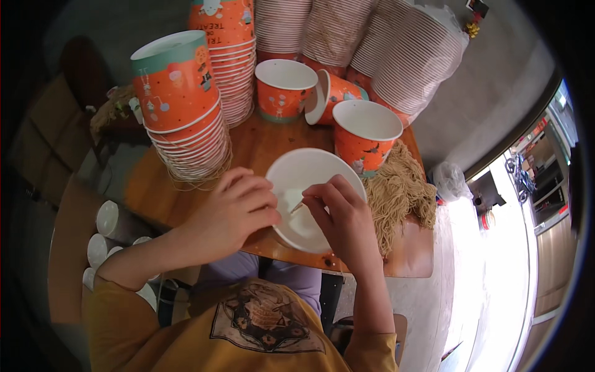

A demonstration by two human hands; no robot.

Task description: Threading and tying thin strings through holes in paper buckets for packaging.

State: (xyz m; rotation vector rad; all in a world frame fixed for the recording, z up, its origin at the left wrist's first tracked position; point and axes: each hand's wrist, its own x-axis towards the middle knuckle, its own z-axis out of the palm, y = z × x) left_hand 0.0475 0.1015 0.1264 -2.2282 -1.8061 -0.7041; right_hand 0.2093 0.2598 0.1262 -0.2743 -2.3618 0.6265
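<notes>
My left hand (230,214) grips the near left side of an orange paper cup (310,180) with a white inside, tipped so its mouth faces me, at the near edge of the wooden table (260,146). My right hand (342,220) rests on the cup's right rim and pinches a thin tan string (297,208) that reaches into the cup's mouth. A heap of tan strings (396,192) lies just right of my right hand.
Three loose orange cups (284,87) (331,93) (365,133) sit behind the held one, one on its side. Tall cup stacks (183,105) (229,49) stand at left and back; bagged stacks (409,56) lean at back right. White cup rolls (108,232) lie below left.
</notes>
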